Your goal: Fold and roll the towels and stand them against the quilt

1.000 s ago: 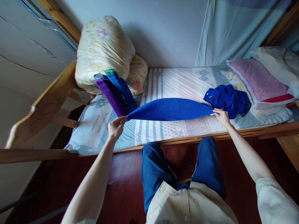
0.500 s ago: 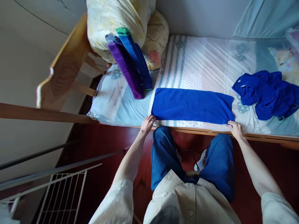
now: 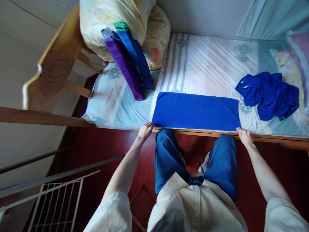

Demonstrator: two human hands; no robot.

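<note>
A blue towel (image 3: 196, 111), folded into a long flat strip, lies along the near edge of the bed (image 3: 198, 64). My left hand (image 3: 145, 130) pinches its near left corner at the bed edge. My right hand (image 3: 244, 135) holds its near right corner, fingers curled. Folded towels in purple (image 3: 123, 66), blue and green (image 3: 134, 54) lean against a yellow floral bundle of bedding (image 3: 113, 22) at the left. A crumpled blue cloth (image 3: 267, 95) lies to the right of the strip.
A wooden bed rail (image 3: 48, 117) and headboard (image 3: 51, 67) stand at left. A pink pillow (image 3: 299, 51) is at far right. A white wire rack (image 3: 58, 199) is at lower left on the dark red floor (image 3: 101, 145). My legs in blue trousers stand against the bed.
The blue towel, held stretched in the air a second ago, now lies flat on the mattress. Both hands came down and toward me to the bed edge.
</note>
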